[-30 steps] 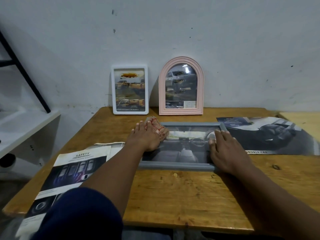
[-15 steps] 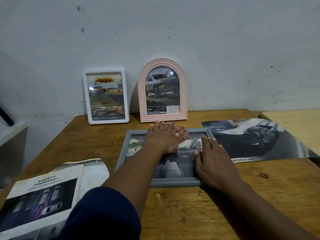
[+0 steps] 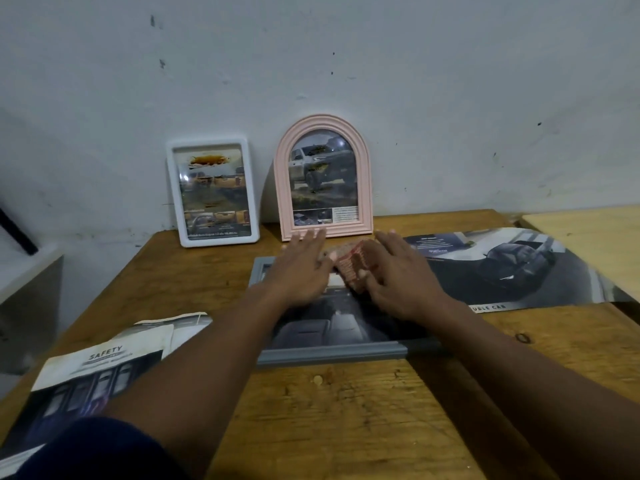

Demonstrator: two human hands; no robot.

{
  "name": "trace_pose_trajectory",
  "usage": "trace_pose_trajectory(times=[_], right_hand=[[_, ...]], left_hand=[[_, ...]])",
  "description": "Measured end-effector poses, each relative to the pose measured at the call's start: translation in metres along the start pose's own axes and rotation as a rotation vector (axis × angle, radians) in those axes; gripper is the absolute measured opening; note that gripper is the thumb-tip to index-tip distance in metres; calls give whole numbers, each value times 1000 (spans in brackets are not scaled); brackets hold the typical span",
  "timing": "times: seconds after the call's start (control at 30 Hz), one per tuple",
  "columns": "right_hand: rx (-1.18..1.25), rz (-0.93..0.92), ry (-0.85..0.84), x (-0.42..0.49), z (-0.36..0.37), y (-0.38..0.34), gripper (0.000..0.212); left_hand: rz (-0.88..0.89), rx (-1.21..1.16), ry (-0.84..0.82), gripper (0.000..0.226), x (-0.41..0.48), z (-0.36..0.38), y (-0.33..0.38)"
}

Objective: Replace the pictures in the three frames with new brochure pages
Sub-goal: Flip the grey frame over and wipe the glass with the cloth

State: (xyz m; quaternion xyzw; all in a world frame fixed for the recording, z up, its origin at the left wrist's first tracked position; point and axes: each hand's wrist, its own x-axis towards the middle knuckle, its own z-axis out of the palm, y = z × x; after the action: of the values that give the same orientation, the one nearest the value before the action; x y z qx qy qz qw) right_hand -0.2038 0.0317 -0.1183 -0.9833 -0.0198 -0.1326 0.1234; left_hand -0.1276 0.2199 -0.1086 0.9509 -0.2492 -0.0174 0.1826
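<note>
A grey frame (image 3: 332, 355) lies flat on the wooden table (image 3: 346, 417) with a car-interior picture under its glass. My left hand (image 3: 301, 268) hovers over its upper left part, fingers spread and holding nothing. My right hand (image 3: 398, 278) is over the upper right part, with a bunched red-and-white patterned cloth (image 3: 349, 268) gripped at its thumb side. A white rectangular frame (image 3: 214, 241) and a pink arched frame (image 3: 282, 188) stand against the wall, each with a car brochure picture inside.
A large dark car brochure page (image 3: 519, 268) lies to the right of the grey frame. A folded "SAFETY" brochure (image 3: 104, 368) sits at the table's front left. A lighter table (image 3: 588, 233) adjoins on the right, and a white shelf (image 3: 27, 271) stands on the left.
The cloth was under my left hand on the glass; now it sits at my right hand. My left hand has opened, and my right hand has moved up from the frame's right edge.
</note>
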Motion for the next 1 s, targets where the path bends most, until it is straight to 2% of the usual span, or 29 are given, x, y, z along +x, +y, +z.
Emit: trace_pose_trajectory(times=[0.07,0.17,0.4,0.5,0.57,0.7,0.8,0.9,1.0], right_hand=[[-77,-95,-131,18,6,-5,60],[-89,-92,-265,28,13,-4,56],[-161,135,-144,2,-4,-4,39],[-227,118,-101,-18,-15,-4,31],[-190,90,-124,-26,-29,-2,27],[107,156,-276,-43,-82,10,23],[121,258,-255,-59,-120,33,19],[185,339,-235,-74,-153,47,20],[18,358,-239,-85,-172,52,24]], left_hand=[[-40,84,4,66,-19,-1,-22],[-104,186,-41,68,-44,5,-47],[-166,224,-34,70,-51,14,-53],[-167,235,-34,71,-51,14,-53],[-163,231,-30,71,-51,13,-53],[-153,205,20,69,-54,10,-52],[-144,190,78,67,-58,6,-48],[-149,208,51,68,-61,-1,-41],[-182,211,-24,70,-63,-4,-34]])
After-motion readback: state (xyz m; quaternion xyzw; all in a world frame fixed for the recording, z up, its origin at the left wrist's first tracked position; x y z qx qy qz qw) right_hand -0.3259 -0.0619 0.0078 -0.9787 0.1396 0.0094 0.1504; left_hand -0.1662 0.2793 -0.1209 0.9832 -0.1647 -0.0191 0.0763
